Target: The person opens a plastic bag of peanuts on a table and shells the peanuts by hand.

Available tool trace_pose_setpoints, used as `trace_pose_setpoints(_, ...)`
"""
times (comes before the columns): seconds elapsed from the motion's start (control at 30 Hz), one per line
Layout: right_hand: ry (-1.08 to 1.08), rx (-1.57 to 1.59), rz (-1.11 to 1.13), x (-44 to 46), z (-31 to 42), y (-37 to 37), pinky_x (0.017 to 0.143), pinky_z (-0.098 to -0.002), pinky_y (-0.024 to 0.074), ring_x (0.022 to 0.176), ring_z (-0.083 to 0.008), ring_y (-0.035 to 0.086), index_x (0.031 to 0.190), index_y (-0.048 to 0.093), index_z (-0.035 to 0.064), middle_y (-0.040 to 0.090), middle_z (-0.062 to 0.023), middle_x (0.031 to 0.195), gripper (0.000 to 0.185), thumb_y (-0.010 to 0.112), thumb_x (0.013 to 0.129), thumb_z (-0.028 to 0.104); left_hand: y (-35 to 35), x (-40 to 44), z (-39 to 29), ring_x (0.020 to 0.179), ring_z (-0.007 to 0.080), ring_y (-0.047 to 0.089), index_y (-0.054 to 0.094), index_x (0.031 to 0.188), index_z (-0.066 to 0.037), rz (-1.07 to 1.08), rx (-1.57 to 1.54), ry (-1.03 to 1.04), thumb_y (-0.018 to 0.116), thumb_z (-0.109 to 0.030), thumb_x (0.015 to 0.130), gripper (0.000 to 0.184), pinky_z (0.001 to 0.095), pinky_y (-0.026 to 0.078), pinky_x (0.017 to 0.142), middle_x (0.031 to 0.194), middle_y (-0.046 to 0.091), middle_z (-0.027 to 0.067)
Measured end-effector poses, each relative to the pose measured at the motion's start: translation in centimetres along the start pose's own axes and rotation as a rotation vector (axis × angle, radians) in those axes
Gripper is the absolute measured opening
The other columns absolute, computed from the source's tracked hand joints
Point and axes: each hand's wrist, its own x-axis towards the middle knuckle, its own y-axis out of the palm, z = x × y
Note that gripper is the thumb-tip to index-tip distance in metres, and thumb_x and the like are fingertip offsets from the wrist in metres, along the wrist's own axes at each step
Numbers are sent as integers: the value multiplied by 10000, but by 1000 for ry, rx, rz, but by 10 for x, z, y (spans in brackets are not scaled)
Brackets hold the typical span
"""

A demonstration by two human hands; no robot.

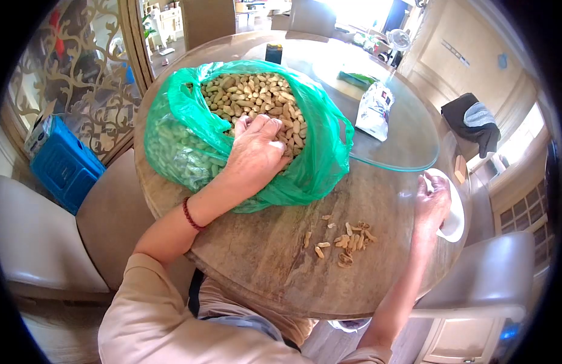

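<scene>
A large green plastic bag (320, 139) full of unshelled peanuts (250, 91) stands with its mouth spread wide on the table. My left hand (257, 148) reaches into that mouth, its fingers curled round peanuts at the near side of the heap. At the table's right edge, my right hand (432, 203) is over a white dish (455, 212), fingers bent together. Whatever those fingers hold is too small or hidden to tell. Broken peanut shells (354, 239) lie in a loose pile on the wood between my two arms.
A glass turntable (402, 151) covers the far part of the round table (281, 267). On it are a silver-white packet (374, 112), a green packet (357, 79) and a small dark container (274, 53). Chairs (44, 236) flank the table; a blue box (66, 161) stands at left.
</scene>
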Motion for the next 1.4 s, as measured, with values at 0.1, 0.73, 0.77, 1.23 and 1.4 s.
trace_pose_setpoints(0.1, -139, 162, 30, -7, 27, -2, 703, -365, 491, 748, -308, 617, 856, 673, -12, 628, -159, 836, 110, 666, 757, 37, 1, 0, 0, 1004, 242, 511, 654, 804, -70, 2, -22, -8, 763, -141, 602, 240, 478, 338, 863, 998, 566, 55)
trace_pose_setpoints(0.73, -236, 636, 295, -35, 76, -1, 589, -302, 488, 657, -231, 609, 839, 665, 22, 611, -109, 796, 77, 651, 764, 6, -6, 4, -6, 888, 247, 572, 625, 872, -69, -93, -157, 3, 696, -64, 709, 178, 393, 375, 871, 841, 644, 48)
trace_pose_setpoints(0.77, -230, 635, 296, -36, 75, -1, 589, -302, 488, 657, -231, 609, 839, 665, 22, 611, -109, 796, 77, 651, 764, 6, -8, 4, -7, 894, 249, 572, 607, 874, -69, -59, -177, -15, 690, -54, 712, 182, 399, 373, 873, 826, 639, 51)
trace_pose_setpoints(1.23, -264, 732, 357, -40, 79, 6, 534, -286, 478, 596, -201, 596, 837, 672, 37, 601, -95, 742, 95, 684, 743, 35, -12, 3, -17, 852, 239, 605, 645, 864, -61, -145, -312, 38, 695, -8, 708, 172, 346, 452, 787, 873, 651, 68)
trace_pose_setpoints(1.4, -296, 989, 470, -59, 89, 18, 549, -248, 459, 608, -125, 559, 941, 681, 77, 629, -52, 767, 266, 753, 721, 206, -11, -12, -45, 900, 158, 627, 658, 958, -12, 0, -682, -45, 660, 64, 759, 213, 275, 499, 783, 1001, 667, 102)
